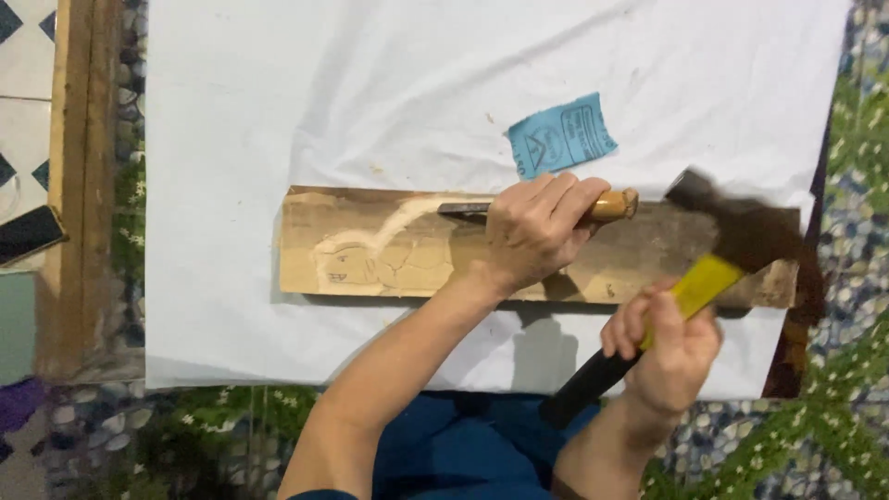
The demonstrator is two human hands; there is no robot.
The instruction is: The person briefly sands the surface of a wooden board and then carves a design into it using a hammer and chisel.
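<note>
- Left hand (pixel 532 231): fingers (pixel 565 199) clenched around the handle of a chisel (pixel 537 209), knuckles uppermost; the heel of the hand rests on the plank.
- Chisel: lies nearly level across the upper edge of the plank. Its pale wooden handle end shows to the right of the hand; its dark metal blade runs out to the left, the tip meeting the freshly cut pale groove.
- Right hand (pixel 669 347): fingers (pixel 630 324) clenched around the handle of a hammer (pixel 704 278), below and right of the left hand, just off the near edge of the plank.
- Hammer: handle yellow above the grip, black below it, slanting up to the right. The dark head is blurred and sits just right of the chisel's handle end; whether the two touch cannot be told.
- Plank (pixel 370 255): a long wooden board lying crosswise on the cloth. Its left part is pale and bears a drawn outline and a curved carved groove; its right part is darker and rougher.
- Blue paper (pixel 560 137): a small blue sheet, apparently sandpaper, lies on the cloth just beyond the plank, above the left hand and apart from it.
- White cloth (pixel 370 83): covers the surface under the plank, with a few wood chips on it.
- Surroundings: a wooden frame (pixel 79 185) stands to the left; patterned floor shows at the edges.
</note>
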